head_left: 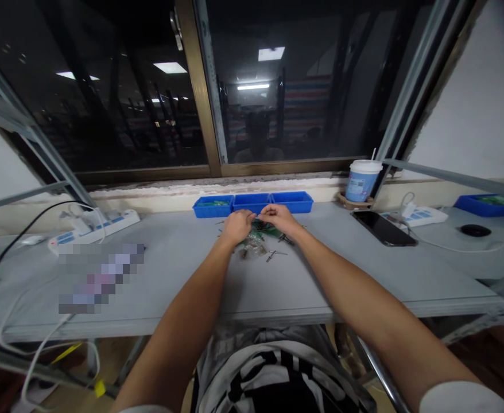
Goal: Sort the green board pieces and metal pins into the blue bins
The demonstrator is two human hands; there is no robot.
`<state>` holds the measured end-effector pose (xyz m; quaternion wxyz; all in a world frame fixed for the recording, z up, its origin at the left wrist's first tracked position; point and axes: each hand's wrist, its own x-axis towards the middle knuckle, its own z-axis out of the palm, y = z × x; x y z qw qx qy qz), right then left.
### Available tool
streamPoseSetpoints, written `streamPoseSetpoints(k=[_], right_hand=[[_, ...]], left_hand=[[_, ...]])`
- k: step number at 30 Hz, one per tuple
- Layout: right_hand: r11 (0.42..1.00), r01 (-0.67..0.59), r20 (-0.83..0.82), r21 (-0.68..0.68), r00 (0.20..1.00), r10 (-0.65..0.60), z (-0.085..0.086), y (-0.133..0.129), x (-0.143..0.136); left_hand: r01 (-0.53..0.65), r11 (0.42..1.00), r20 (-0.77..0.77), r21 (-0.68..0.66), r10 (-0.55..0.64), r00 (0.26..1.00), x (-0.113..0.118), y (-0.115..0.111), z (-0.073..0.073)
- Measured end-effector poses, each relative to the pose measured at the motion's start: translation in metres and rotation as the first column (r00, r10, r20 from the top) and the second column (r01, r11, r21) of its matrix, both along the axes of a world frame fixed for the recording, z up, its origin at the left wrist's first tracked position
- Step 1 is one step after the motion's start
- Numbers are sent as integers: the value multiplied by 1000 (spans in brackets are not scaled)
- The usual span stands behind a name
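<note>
My left hand (pixel 238 226) and my right hand (pixel 280 218) meet over the middle of the table, fingers pinched close together. Whatever they grip is too small and too hidden to make out. Below them lies a crumpled clear plastic bag (pixel 252 248) with some small brownish pieces showing. Green pieces (pixel 272 230) lie partly covered under my hands. Thin metal parts that look like blind rivets (pixel 273 255) are scattered around, several of them near my right wrist. Just behind my hands stand three joined blue bins (pixel 252 202); the left one holds green pieces.
A lidded cup (pixel 359 182) with a straw stands in a cardboard holder at the back right, near a phone (pixel 383 228) and a power strip (pixel 424 216). Another power strip (pixel 95 231) and a blurred-out object (pixel 105 278) are on the left. Cables (pixel 2 246) hang over the left edge.
</note>
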<state>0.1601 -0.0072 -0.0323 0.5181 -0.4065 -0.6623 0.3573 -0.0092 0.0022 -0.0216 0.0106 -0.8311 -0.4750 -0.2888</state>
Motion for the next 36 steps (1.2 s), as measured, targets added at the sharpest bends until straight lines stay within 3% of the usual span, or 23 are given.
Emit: streamPoseSetpoints(k=[4,7,10,13,15,18,29,36], right_hand=[[996,92,6,-16,996,-92,0,2,4],[954,294,118,65,947,-300,-4,6,12],[858,469,325,210,794,-513,-7,8,23],[785,544,476,297,628,-615,-9,10,35],[756,576,517,312,564,-644,-11,11,41],[746,603,557,285,529,-640,-15,14,47],[776,584,618,237,526,-584,-22,20,49],[751,603,567,270,530,-630,-17,18,46]], left_hand=[[41,999,21,9,-41,999,-1,-2,1],[34,998,68,48,-37,997,-4,-2,3],[-11,999,97,34,7,995,-7,0,5],[-52,999,96,-8,53,994,-11,1,6],[-59,998,100,-28,62,993,-12,2,6],[-48,998,103,-48,52,993,-14,3,5],[4,996,123,-92,8,992,-15,4,4],[-2,996,48,-94,7,999,-16,4,3]])
